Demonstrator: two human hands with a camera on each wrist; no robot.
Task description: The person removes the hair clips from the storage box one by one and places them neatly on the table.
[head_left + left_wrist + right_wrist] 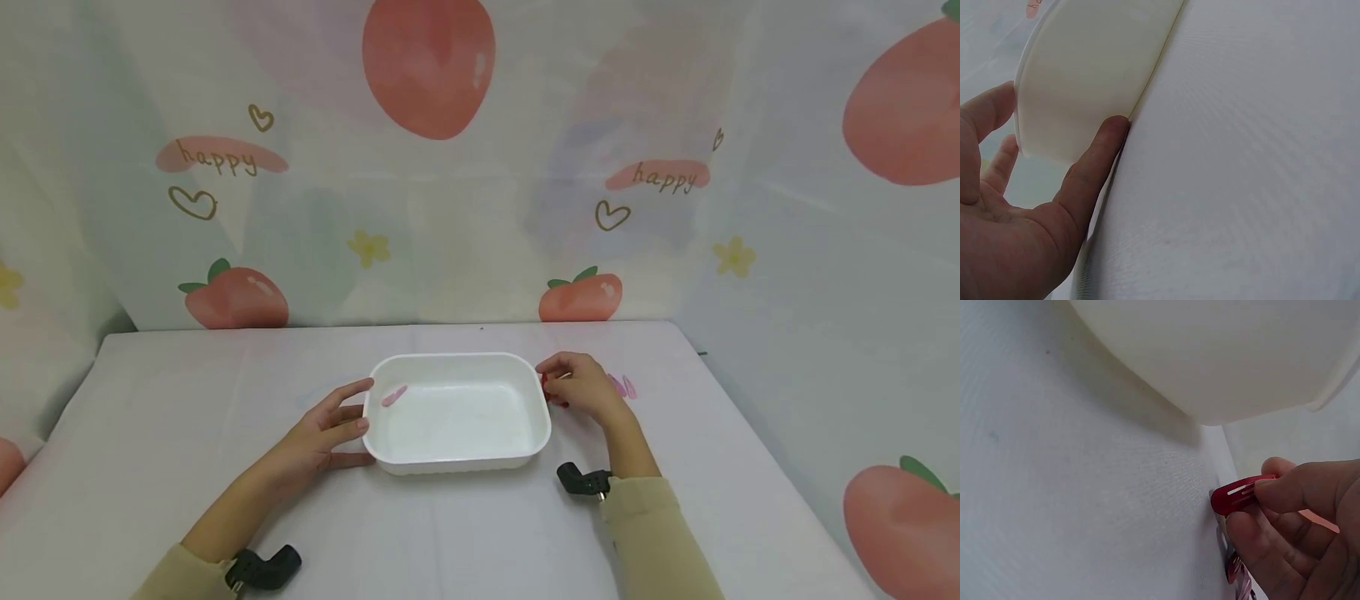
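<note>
A white plastic tray stands in the middle of the table, with one pink hair clip lying inside near its left end. Spread fingers of my left hand touch the tray's left side; in the left wrist view one fingertip lies low on the wall, others at the rim. Beside the tray's right end, my right hand pinches a red snap hair clip between thumb and finger, close to the table. Under that hand lies another red clip, partly hidden by the fingers.
Pink hair clips lie on the table just right of the right hand. The white-covered table meets a printed curtain at its back edge. Black devices are strapped at both wrists.
</note>
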